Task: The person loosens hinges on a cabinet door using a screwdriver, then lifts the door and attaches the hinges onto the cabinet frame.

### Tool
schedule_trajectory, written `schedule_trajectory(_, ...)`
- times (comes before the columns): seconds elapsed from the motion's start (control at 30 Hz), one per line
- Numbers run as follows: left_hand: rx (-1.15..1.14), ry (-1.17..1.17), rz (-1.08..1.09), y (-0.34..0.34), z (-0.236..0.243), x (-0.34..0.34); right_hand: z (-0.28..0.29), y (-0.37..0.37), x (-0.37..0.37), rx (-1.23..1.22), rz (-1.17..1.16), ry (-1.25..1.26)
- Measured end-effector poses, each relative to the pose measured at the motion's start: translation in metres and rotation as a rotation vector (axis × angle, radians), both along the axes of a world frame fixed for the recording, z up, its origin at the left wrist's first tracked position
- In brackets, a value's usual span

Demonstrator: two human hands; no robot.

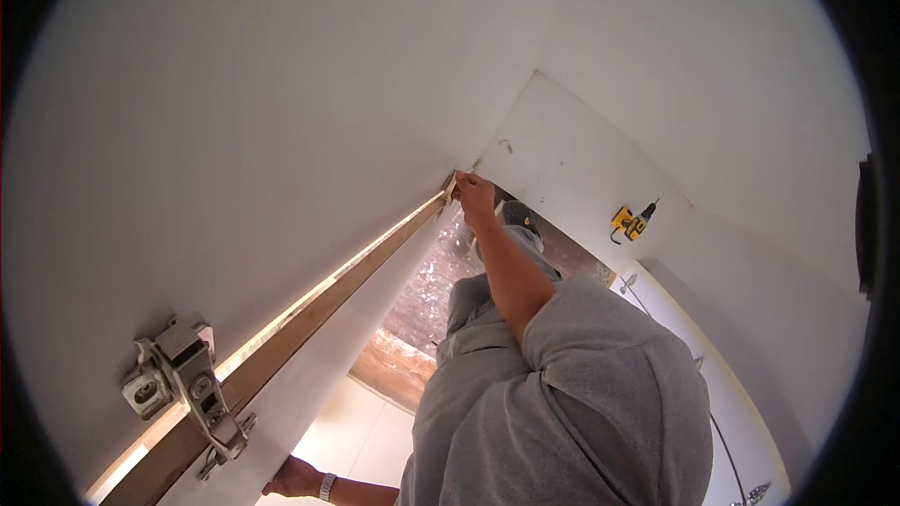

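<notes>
My right hand [476, 195] reaches to the far end of a brown-edged white door panel [356, 342]. Its fingers are closed at the narrow gap between the panel and a large white panel [234, 103]; what they pinch there is too small to make out. At lower left, my left hand [298, 478], with a metal-banded watch [327, 486] on its wrist, grips the door panel's free edge. Nearer me, a metal concealed hinge [192, 389] bridges the gap between the two panels. Light shows through the gap beside the brown edge strip [328, 305].
A yellow and black cordless drill [637, 221] lies on a white board, with a small bent piece [506, 144] farther off. At right is another white panel [722, 384] with several metal fittings. Shiny plastic sheeting [434, 272] and pale tiles [366, 431] cover the floor.
</notes>
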State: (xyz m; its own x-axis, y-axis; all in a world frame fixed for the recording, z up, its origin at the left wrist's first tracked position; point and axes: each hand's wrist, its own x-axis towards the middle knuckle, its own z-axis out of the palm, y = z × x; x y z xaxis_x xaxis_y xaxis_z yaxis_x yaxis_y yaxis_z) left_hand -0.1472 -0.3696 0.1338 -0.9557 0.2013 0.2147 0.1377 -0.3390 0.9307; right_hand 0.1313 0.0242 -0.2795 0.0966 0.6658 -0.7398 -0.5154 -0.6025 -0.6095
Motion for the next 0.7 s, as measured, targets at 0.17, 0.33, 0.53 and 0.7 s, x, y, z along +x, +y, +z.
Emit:
schedule_trajectory(0.17, 0.066, -0.017, -0.036, -0.006, -0.005, -0.015, -0.011, 0.002, 0.012, 0.083, 0.089, 0.068)
schedule_trajectory(0.33, 0.061, -0.021, -0.066, -0.006, -0.014, -0.02, 0.004, 0.01, 0.043, 0.438, 0.489, -0.695)
schedule_trajectory(0.53, 0.04, 0.047, -0.135, -0.022, -0.024, -0.027, 0.268, 0.025, 0.047, 0.589, 0.251, -0.092)
schedule_trajectory(0.7, -0.081, 0.133, -0.187, -0.036, -0.041, -0.04, 0.445, -0.002, 0.041, 0.953, 0.384, 0.237)
